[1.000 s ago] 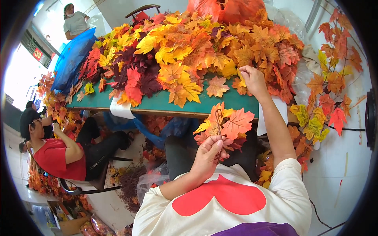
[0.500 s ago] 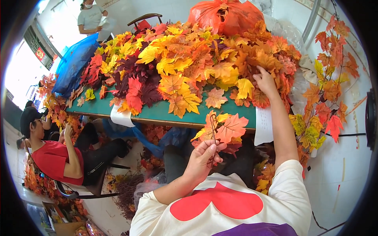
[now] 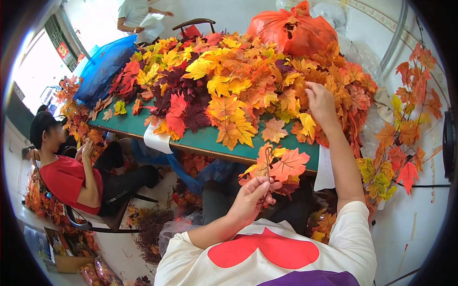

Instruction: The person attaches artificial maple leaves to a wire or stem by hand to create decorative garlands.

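My left hand (image 3: pixel 253 194) is closed round thin brown stems of an artificial maple leaf spray (image 3: pixel 290 164), held upright in front of my chest. Its leaves are orange and yellow, with darker red ones underneath. Farther away, my right hand (image 3: pixel 322 102) reaches to the right part of a large heap of loose artificial maple leaves (image 3: pixel 241 78). Its fingers are partly bent and apart over the orange leaves, and nothing shows in them. The heap of yellow, orange, red and dark maroon leaves covers much of the green table (image 3: pixel 191 139).
An orange-red plastic bag (image 3: pixel 293 31) and a blue bag (image 3: pixel 106 69) flank the heap. Paper sheets (image 3: pixel 158 138) hang over the table's near edge. A leafy garland (image 3: pixel 403 128) hangs at right. A seated person in red (image 3: pixel 71 181) works at left; another person (image 3: pixel 136 16) stands behind.
My right hand has lifted slightly, its fingers more bent. The spray in my left hand has turned a little. The view has shifted, and the standing person's arm now stretches out sideways.
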A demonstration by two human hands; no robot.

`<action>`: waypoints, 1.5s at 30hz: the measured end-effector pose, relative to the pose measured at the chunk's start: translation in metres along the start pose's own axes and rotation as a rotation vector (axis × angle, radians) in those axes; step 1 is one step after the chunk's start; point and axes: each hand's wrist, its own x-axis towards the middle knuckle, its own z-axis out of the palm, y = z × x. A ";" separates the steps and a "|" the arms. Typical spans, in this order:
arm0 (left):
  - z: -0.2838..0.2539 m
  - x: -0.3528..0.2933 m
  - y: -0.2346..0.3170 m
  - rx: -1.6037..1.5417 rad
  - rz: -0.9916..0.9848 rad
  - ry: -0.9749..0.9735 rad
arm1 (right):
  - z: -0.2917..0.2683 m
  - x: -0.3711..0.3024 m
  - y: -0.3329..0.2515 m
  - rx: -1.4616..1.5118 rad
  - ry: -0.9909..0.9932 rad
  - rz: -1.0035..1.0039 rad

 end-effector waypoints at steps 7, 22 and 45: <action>0.000 -0.001 0.004 0.018 -0.026 0.003 | 0.083 0.026 0.010 -0.406 -0.257 -0.391; -0.010 0.009 0.009 0.000 -0.037 0.018 | 0.038 0.023 0.093 -0.617 -0.530 0.130; -0.019 0.017 0.004 -0.016 -0.053 0.001 | 0.137 0.039 0.060 -0.872 -0.444 -0.645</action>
